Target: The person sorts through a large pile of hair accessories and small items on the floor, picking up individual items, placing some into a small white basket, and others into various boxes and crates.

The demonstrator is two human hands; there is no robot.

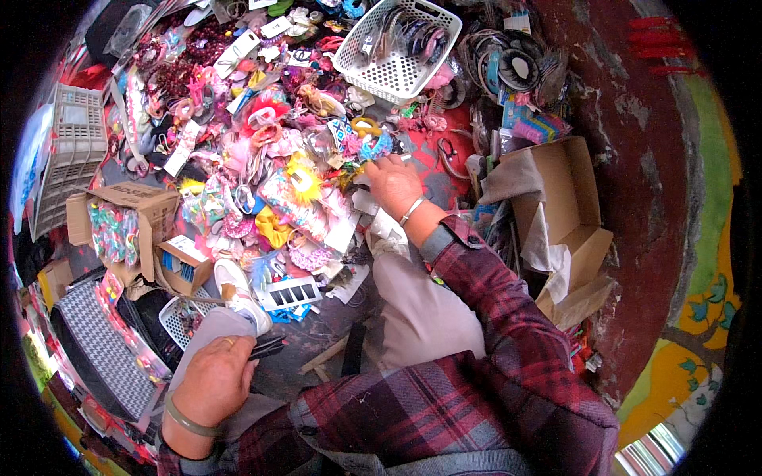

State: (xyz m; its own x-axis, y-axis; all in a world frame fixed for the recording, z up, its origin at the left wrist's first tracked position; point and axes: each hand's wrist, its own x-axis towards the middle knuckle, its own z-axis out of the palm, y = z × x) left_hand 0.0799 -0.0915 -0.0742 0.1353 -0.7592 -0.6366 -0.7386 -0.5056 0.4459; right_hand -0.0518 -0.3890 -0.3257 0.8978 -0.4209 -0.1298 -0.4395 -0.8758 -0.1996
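My right hand (394, 188) reaches into a heap of hair accessories (274, 151), its fingers bent downward and the fingertips hidden. Just beyond it lie a blue scrunchie (376, 146) and a mustard-yellow hair tie (366, 127). A yellow feathery flower (305, 182) rests on bagged pieces to its left. My left hand (216, 374) is low over my left leg, fingers curled. Thin black strips (271, 347) stick out past its fingers; their kind cannot be made out. A yellow scrunchie (272, 228) lies nearer to me in the heap.
A white perforated basket (397, 79) with headbands stands at the far side. An opened cardboard box (567, 198) sits at right, near bundled black hoops (516, 67). At left are a box of colourful packets (119, 230), a small carton (184, 262) and a grey crate (75, 151).
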